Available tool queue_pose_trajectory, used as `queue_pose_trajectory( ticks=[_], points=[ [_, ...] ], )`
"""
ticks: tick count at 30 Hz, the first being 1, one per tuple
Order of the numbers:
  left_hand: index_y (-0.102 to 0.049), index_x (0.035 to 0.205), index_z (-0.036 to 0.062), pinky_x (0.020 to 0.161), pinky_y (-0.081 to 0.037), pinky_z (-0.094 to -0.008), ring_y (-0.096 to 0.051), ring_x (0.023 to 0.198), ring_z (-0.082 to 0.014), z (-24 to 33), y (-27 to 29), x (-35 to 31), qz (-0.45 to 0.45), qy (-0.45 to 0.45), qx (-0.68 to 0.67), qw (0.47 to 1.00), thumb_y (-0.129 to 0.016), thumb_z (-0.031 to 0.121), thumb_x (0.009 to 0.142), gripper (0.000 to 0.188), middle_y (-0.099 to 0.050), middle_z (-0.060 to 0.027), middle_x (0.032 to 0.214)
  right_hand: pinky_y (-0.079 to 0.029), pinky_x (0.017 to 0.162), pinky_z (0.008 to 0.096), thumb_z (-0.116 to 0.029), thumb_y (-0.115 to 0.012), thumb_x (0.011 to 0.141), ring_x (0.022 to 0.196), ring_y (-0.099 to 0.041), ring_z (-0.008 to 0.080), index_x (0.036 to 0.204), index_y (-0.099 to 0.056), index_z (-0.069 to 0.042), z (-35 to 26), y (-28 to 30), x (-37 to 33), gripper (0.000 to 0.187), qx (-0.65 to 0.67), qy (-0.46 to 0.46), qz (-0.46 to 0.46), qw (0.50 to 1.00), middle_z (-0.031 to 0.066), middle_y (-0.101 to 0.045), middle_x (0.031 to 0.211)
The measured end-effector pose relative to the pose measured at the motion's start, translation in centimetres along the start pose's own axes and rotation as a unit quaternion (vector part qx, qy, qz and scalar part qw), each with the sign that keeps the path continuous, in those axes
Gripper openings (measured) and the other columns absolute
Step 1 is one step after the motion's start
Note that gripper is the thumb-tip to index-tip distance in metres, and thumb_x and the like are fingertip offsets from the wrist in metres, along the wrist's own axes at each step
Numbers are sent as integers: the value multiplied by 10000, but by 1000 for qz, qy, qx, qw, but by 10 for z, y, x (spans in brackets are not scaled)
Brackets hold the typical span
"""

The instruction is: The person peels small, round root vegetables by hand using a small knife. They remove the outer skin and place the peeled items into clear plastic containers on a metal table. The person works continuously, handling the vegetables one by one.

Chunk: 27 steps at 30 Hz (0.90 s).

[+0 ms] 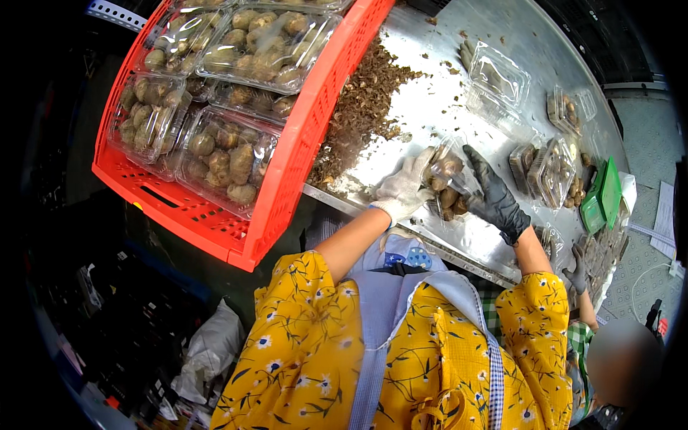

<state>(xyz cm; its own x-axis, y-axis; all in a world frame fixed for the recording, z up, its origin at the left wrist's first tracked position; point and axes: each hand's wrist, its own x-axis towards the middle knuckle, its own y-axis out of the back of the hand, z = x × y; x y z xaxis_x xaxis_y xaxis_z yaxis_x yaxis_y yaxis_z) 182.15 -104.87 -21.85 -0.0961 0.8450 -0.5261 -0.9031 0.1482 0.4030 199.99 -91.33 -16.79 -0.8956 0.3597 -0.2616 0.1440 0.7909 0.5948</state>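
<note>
A clear plastic box (461,188) sits at the front edge of the metal bench (423,93), between the two hands, with round brown tubers (450,197) showing through it. The left hand (403,190), in a pale glove, comes in from about eight o'clock, its fingers bent against the box's left side; whether they pinch the rim, I cannot tell. The right hand (494,197), in a black glove, reaches in from four o'clock, with thumb and fingers parted wide along the right side.

To handle the box well, I would steady it flat with the left hand and spread the right's pressure along the rim rather than poking at the thin plastic. Any tuber standing proud is best nudged down first, since forcing the lid could crack it. The bench edge just below calls for care.

Dry brown scraps (369,107) lie at half past ten; keep them out of the rim. A red crate (308,100) of filled boxes stands towards ten. Another clear box (499,75) lies at one, filled ones (553,172) at three, a green container (602,197) beyond them, and a co-worker's gloved hand (575,272) past four.
</note>
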Motion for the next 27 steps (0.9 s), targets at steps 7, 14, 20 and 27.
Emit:
queue_pose_trajectory(
  ticks=[7,14,20,27],
  points=[
    [-214,1390,-49,1054,-301,-322,-359,1271,-328,-29,41,14,-72,-176,-106,976,-697,150,596,950,-337,-259,1369,-238,1095,361,-221,-613,818,1332,-300,254,1422,-253,-30,-17,33,-2,730,121,-18,-55,991,167,-331,1433],
    [-481,1263,115,1037,-321,-363,-404,1218,-347,25,42,47,74,-265,34,961,-680,348,729,615,-384,-207,1331,-354,1035,366,-267,-633,824,1247,-431,259,1390,-331,-49,-38,49,-4,678,4,-85,-51,995,161,-437,1363],
    [-550,1054,36,984,-400,-317,-515,1082,-189,-3,8,86,-16,-242,-338,909,-648,210,827,301,-547,-95,1124,-434,940,383,-194,-681,795,1049,-584,319,1185,-532,-19,-35,73,16,453,-4,27,269,963,167,-604,1130],
    [-600,955,83,831,-460,-305,-572,883,-154,-24,50,65,108,-217,-539,806,-714,444,738,437,-623,-34,915,-480,688,416,-159,-584,814,768,-588,322,1019,-635,-141,38,75,34,212,-320,-92,125,935,134,-615,818]
  ],
)
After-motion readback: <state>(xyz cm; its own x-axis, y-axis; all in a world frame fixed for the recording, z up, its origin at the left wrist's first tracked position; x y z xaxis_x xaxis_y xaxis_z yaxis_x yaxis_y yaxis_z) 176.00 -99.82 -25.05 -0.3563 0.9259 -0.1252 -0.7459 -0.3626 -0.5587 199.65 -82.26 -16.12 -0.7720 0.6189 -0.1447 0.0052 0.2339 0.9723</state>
